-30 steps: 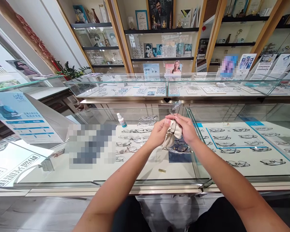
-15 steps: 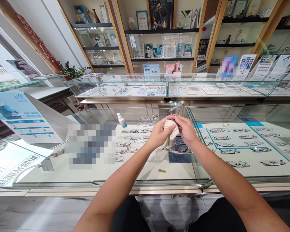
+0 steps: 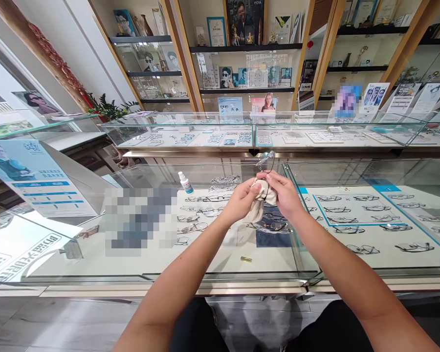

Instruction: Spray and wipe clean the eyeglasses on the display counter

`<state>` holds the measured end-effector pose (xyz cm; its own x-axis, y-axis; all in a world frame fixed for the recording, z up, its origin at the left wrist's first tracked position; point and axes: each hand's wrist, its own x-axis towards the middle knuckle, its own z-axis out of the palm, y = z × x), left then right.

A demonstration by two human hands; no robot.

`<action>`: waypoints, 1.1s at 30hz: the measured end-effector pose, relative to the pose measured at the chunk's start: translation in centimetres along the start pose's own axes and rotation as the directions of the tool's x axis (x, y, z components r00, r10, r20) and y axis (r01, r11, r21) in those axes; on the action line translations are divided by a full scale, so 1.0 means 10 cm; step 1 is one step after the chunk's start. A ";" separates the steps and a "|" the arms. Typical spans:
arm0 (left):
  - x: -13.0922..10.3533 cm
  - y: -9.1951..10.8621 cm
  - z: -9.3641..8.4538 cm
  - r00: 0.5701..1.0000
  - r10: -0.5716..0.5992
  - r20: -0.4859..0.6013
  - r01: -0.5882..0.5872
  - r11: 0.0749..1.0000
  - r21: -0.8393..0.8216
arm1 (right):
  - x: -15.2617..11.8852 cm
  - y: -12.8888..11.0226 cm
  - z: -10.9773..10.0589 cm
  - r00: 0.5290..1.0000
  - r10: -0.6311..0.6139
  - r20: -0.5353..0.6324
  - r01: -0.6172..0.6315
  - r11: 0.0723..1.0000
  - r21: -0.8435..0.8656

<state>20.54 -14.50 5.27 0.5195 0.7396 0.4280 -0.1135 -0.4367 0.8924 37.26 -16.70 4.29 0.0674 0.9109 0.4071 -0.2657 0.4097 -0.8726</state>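
Above the glass counter, my left hand (image 3: 243, 198) pinches a cream cleaning cloth (image 3: 257, 211) that is bunched up and hangs down below the fingers. Close against it, my right hand (image 3: 283, 191) is closed on a pair of eyeglasses (image 3: 266, 162) with a thin dark frame. One lens and part of the rim stick up beyond my fingertips, while a dark temple arm crosses the cloth. My hands and the cloth hide the rest of the frame.
A white spray bottle (image 3: 185, 183) stands on the glass counter (image 3: 220, 274), left of my hands. Rows of spectacles (image 3: 191, 227) lie in the case below, as does a small gold piece (image 3: 246, 259). A sign (image 3: 36, 181) stands at left; another display case (image 3: 190, 139) is behind.
The eyeglasses have turned a little in my fingers, and a temple arm now shows across the cloth. My right hand has shifted slightly to the right.
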 end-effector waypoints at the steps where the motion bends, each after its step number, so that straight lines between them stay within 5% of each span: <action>1: 0.00 -0.01 0.00 1.000 -0.011 -0.006 0.011 1.000 -0.021 | 0.01 -0.01 -0.02 1.000 -0.001 -0.019 0.001 1.000 0.001; 5: 0.03 -0.07 -0.05 0.983 -0.041 -0.179 0.035 0.999 -0.039 | 0.06 -0.05 -0.08 0.995 -0.029 -0.100 0.028 1.000 -0.008; 10: 0.09 -0.10 -0.18 0.898 -0.017 -0.440 -0.016 0.997 -0.070 | 0.12 -0.07 -0.17 0.989 -0.037 -0.146 0.041 0.999 0.025; 14: 0.10 -0.04 -0.27 0.859 -0.022 -0.512 -0.013 0.998 -0.064 | 0.13 -0.09 -0.19 0.990 -0.044 -0.137 0.051 0.997 0.054; 18: 0.08 0.02 -0.28 0.857 0.055 -0.512 0.011 0.992 0.126 | 0.12 -0.14 -0.19 0.995 -0.044 -0.089 0.047 0.998 0.034; 23: 0.05 0.02 -0.24 0.901 -0.039 -0.431 0.171 0.948 0.270 | 0.11 -0.17 -0.16 0.998 -0.040 -0.049 0.041 0.999 0.008; 26: 0.04 -0.01 -0.23 0.926 0.010 -0.378 0.180 0.868 0.464 | 0.11 -0.17 -0.15 0.999 -0.041 -0.034 0.041 0.999 -0.003; 33: 0.03 -0.02 -0.26 0.963 -0.230 -0.139 0.257 0.639 0.725 | 0.12 -0.18 -0.17 0.998 -0.056 -0.002 0.056 0.998 -0.004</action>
<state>18.54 -12.87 5.63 0.4089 0.8839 0.2271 0.6753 -0.4604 0.5762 39.43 -16.27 5.85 0.0845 0.8865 0.4549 -0.2574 0.4605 -0.8495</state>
